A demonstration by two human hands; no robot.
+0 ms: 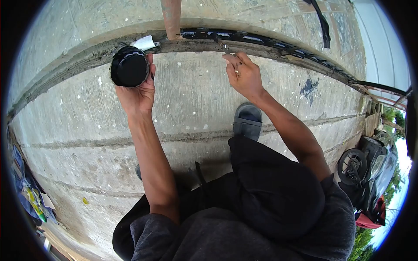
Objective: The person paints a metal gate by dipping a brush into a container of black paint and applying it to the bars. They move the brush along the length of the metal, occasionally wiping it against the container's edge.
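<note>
Our left hand [137,96] clamps a cup [123,51] of black liquid [131,71], far left; well apart, our right hand [246,76] pinches a small brush [225,48], its tip at the black bar [254,38] on the far side.

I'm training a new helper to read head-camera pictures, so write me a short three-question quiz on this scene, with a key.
1. True or false: the left hand is empty.
2. What colour is the long frame on the ground beyond the hands? a) yellow b) black c) red
3. Which hand holds the brush-like tool?

Key:
1. False; it holds a round container with what looks like black liquid inside.
2. b
3. The right hand, with the tool's far end pointing toward the frame.
</note>
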